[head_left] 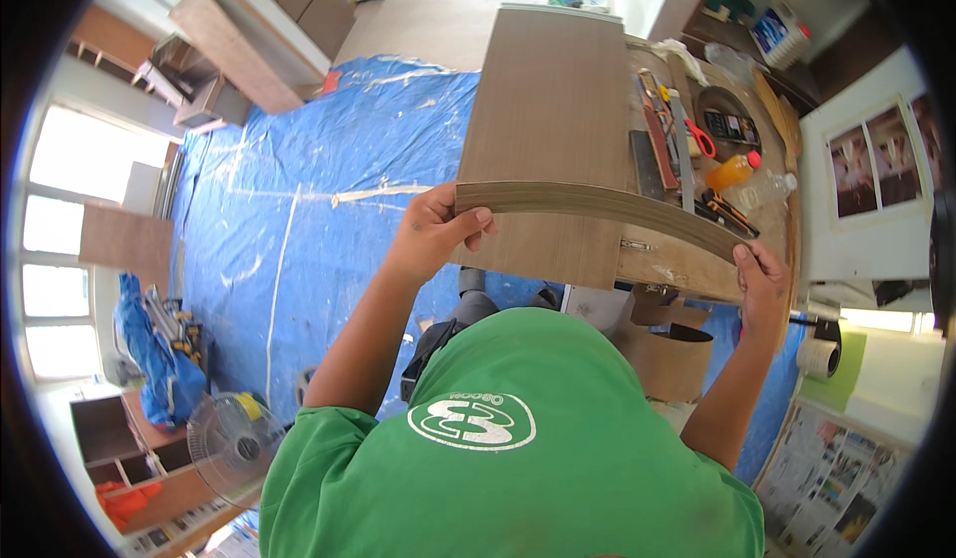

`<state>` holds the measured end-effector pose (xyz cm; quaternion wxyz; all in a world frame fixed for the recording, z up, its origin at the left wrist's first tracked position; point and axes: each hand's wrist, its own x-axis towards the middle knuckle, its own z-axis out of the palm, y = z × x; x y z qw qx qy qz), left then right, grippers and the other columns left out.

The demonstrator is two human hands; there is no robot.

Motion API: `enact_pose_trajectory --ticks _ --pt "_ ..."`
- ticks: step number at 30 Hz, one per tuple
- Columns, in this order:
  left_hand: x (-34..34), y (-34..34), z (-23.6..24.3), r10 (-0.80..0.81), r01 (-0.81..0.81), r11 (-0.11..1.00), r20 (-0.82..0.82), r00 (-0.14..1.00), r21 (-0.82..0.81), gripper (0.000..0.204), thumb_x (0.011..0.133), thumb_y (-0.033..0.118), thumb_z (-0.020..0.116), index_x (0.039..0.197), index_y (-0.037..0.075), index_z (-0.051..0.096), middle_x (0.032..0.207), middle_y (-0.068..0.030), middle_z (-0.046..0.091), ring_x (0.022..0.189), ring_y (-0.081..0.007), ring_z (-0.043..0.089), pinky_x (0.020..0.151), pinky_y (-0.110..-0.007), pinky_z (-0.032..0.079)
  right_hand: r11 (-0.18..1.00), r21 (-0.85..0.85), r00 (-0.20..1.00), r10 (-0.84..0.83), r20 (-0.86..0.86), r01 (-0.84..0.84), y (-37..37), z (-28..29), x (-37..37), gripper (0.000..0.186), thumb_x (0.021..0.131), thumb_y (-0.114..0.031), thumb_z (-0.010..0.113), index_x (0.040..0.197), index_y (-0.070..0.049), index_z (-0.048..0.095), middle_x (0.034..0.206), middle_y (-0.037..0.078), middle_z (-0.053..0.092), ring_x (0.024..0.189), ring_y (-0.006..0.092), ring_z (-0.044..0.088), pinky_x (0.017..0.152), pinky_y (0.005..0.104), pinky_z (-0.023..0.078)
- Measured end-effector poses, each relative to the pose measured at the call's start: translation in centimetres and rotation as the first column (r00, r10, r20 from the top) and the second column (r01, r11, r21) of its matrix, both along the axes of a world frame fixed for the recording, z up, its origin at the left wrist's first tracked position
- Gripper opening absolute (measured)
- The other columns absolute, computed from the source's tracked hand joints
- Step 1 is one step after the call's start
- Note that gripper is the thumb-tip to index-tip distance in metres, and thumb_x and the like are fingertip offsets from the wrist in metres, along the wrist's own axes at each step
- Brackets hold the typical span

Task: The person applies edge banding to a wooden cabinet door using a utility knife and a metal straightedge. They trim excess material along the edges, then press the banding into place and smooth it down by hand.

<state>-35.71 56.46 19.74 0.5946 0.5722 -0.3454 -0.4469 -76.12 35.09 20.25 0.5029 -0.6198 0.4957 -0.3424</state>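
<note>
A long, thin wood-grain edging strip is stretched between my two hands, bowing slightly. My left hand pinches its left end, thumb on the near side. Its right end is gripped by my right hand, with the thumb and fingers closed on the edge. Beneath the strip lies a flat brown wood-grain panel on the worktable, and the strip passes over the panel's near part. A small metal hinge shows close to the panel's near right edge.
Right of the panel are red-handled scissors, a metal ruler, an orange drink bottle, a clear bottle and a tape roll. Blue sheeting covers the floor. A fan stands at lower left.
</note>
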Motion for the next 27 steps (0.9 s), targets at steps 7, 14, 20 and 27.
enact_pose_trajectory --ticks 7,14,20,27 --pt "1.4 3.9 -2.7 0.166 -0.169 0.984 -0.048 0.985 -0.050 0.022 0.099 0.016 0.067 0.108 -0.003 0.073 0.092 -0.0078 0.074 0.082 -0.0145 0.067 0.077 -0.031 0.054 0.961 0.060 0.959 0.263 0.109 -0.271 0.8 0.9 4.3 0.014 0.087 -0.012 0.074 0.085 0.000 0.067 0.093 0.003 0.064 0.082 0.0123 0.060 0.076 0.0251 0.051" --pt "5.1 8.0 -2.8 0.133 -0.159 0.963 -0.126 0.983 -0.220 0.027 0.100 0.021 0.068 0.114 -0.003 0.073 0.102 -0.0106 0.076 0.096 -0.0185 0.070 0.088 -0.036 0.055 0.803 0.208 0.780 0.593 -0.200 -0.558 1.5 0.5 5.8 0.043 0.082 -0.032 0.082 0.108 0.001 0.070 0.115 0.012 0.070 0.110 0.0215 0.064 0.099 0.0368 0.049" --pt "6.8 12.3 -4.3 0.100 -0.111 0.986 -0.092 0.991 -0.127 0.026 0.100 0.022 0.067 0.110 -0.002 0.073 0.100 -0.0103 0.075 0.095 -0.0182 0.069 0.089 -0.036 0.053 0.688 0.279 0.505 0.698 -0.508 -0.670 7.5 1.6 11.2 0.068 0.080 -0.047 0.082 0.130 -0.003 0.066 0.132 0.014 0.067 0.120 0.0264 0.063 0.106 0.0378 0.045" --pt "7.2 17.7 -8.9 -0.069 0.044 0.993 -0.228 0.971 -0.113 0.029 0.100 0.025 0.068 0.110 -0.002 0.073 0.100 -0.0094 0.075 0.097 -0.0180 0.068 0.091 -0.035 0.053 0.532 0.500 0.357 0.841 -0.407 -0.683 18.6 -0.1 19.5 0.050 0.088 -0.034 0.078 0.126 -0.002 0.068 0.123 0.013 0.071 0.110 0.0204 0.064 0.096 0.0341 0.049"
